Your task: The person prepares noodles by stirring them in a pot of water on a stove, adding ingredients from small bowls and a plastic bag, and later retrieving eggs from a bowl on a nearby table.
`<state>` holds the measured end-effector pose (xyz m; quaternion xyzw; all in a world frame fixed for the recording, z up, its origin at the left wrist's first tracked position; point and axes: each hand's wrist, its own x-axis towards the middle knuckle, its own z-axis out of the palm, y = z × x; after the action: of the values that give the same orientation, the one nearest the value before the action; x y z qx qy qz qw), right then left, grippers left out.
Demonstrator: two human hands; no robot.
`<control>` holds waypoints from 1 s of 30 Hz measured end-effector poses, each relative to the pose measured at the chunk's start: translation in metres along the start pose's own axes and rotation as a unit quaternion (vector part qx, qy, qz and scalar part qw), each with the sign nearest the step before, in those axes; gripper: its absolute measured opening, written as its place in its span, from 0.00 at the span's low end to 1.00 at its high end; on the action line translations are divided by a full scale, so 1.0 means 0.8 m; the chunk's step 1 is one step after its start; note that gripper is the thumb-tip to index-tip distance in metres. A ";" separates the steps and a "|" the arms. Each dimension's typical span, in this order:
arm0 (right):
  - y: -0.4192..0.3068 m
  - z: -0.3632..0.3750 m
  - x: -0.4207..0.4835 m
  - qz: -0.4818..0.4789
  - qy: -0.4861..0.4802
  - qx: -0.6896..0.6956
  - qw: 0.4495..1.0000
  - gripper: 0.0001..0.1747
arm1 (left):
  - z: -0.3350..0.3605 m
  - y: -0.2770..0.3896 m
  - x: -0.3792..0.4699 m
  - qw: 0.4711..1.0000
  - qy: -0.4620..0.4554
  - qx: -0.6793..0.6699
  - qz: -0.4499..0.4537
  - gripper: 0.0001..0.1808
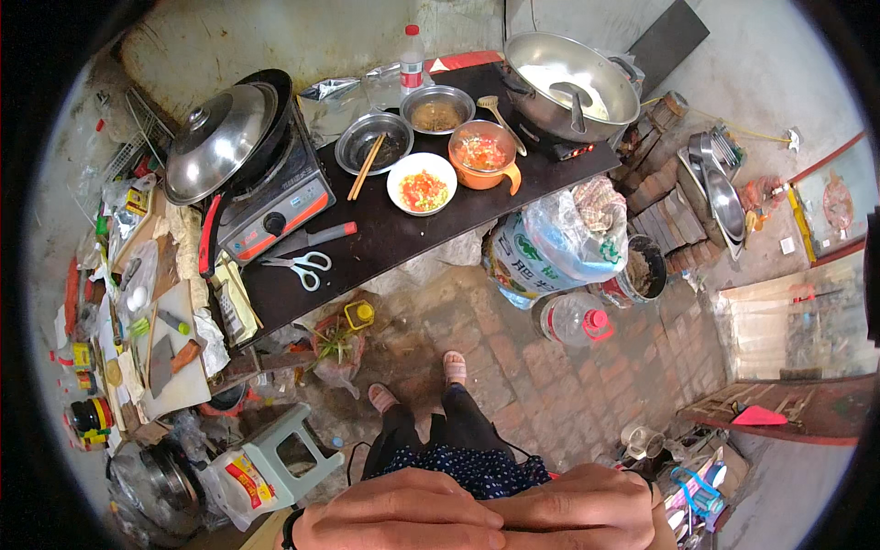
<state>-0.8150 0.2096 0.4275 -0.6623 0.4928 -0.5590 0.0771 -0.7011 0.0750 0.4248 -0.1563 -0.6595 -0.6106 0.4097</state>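
My left hand [399, 512] and my right hand [577, 509] are raised close to the camera at the bottom edge. Their fingertips meet in the middle, backs turned up, and whatever lies beneath the fingers is hidden. Before me stands a dark table. On it are a white bowl [421, 184] of chopped red and green pieces, an orange handled cup [483, 157] with similar contents, and two metal bowls [438, 110] [375, 144]. Chopsticks [366, 167] rest on the left metal bowl. Scissors [306, 269] and a knife [313, 237] lie towards the front left.
A lidded wok [223, 143] sits on a gas stove [275, 213] at left. At right, a large steel pan [574, 82] holds a ladle. A cutting board [175, 350] with a cleaver [161, 364] lies far left. A full sack [550, 251], a plastic jug [574, 320] and a stool [292, 450] occupy the floor.
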 end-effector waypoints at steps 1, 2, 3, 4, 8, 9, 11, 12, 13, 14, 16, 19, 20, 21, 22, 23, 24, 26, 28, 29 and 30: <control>0.000 -0.002 0.000 0.001 0.002 0.009 1.000 0.12 | 0.001 -0.004 0.001 1.000 -0.002 -0.002 0.007 0.11; 0.001 -0.003 0.000 0.003 0.004 0.013 1.000 0.12 | 0.002 -0.007 0.000 1.000 -0.006 -0.006 0.007 0.11; 0.002 -0.005 -0.001 0.005 0.007 0.015 1.000 0.12 | 0.006 -0.009 0.000 1.000 -0.009 -0.012 0.010 0.11; 0.002 -0.006 0.000 -0.001 0.027 0.012 1.000 0.12 | 0.008 -0.013 0.003 1.000 -0.012 -0.015 0.011 0.11; 0.012 -0.010 -0.005 -0.060 0.045 0.002 0.997 0.12 | 0.011 -0.014 0.007 1.000 -0.013 -0.008 0.022 0.10; 0.013 -0.012 -0.006 -0.078 0.044 0.001 0.996 0.12 | 0.011 -0.013 0.007 1.000 -0.014 -0.003 0.019 0.10; 0.010 -0.020 -0.010 -0.013 0.040 0.009 0.999 0.13 | 0.013 -0.019 0.008 0.999 -0.039 -0.011 -0.005 0.11; 0.011 -0.025 -0.014 0.012 0.051 -0.007 0.999 0.13 | 0.013 -0.026 0.012 0.998 -0.060 -0.024 -0.026 0.13; 0.011 -0.028 -0.017 0.029 0.061 -0.014 0.998 0.14 | 0.013 -0.027 0.015 0.995 -0.079 -0.024 -0.047 0.15; 0.013 -0.038 -0.018 0.085 0.032 0.030 0.995 0.13 | 0.014 -0.036 0.011 0.995 -0.063 -0.019 -0.078 0.13; 0.017 -0.052 -0.025 0.164 -0.005 0.023 0.986 0.12 | 0.010 -0.051 0.009 0.982 -0.100 -0.001 -0.160 0.12; 0.054 -0.047 -0.053 0.232 0.035 0.057 0.970 0.16 | 0.018 -0.090 0.000 0.969 -0.064 0.010 -0.239 0.14; 0.065 -0.045 -0.056 0.252 0.061 0.072 0.963 0.14 | 0.018 -0.106 -0.006 0.962 -0.041 -0.023 -0.268 0.16; 0.076 -0.043 -0.057 0.274 0.089 0.086 0.954 0.13 | 0.019 -0.120 -0.011 0.953 -0.018 -0.058 -0.298 0.18; 0.085 -0.043 -0.057 0.315 0.098 0.112 0.937 0.11 | 0.022 -0.124 -0.009 0.915 0.007 -0.112 -0.387 0.21; 0.095 -0.043 -0.061 0.329 0.114 0.135 0.928 0.10 | 0.022 -0.138 -0.014 0.894 0.014 -0.146 -0.424 0.23; 0.109 -0.035 -0.068 0.337 0.125 0.168 0.918 0.09 | 0.020 -0.157 -0.028 0.903 0.031 -0.156 -0.399 0.24; 0.134 -0.026 -0.077 0.341 0.145 0.196 0.908 0.09 | 0.020 -0.188 -0.042 0.912 0.037 -0.168 -0.372 0.25; 0.154 -0.022 -0.078 0.385 0.150 0.202 0.888 0.09 | 0.018 -0.208 -0.042 0.874 0.091 -0.217 -0.426 0.26; 0.165 -0.018 -0.077 0.381 0.156 0.202 0.889 0.09 | 0.016 -0.217 -0.038 0.875 0.085 -0.215 -0.426 0.26; 0.175 -0.015 -0.076 0.394 0.176 0.202 0.879 0.11 | 0.015 -0.225 -0.035 0.869 0.100 -0.217 -0.433 0.26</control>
<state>-0.8970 0.1896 0.2998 -0.2745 0.5949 -0.6770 0.3354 -0.8155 0.0570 0.2836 0.1222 -0.4678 -0.8666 0.1234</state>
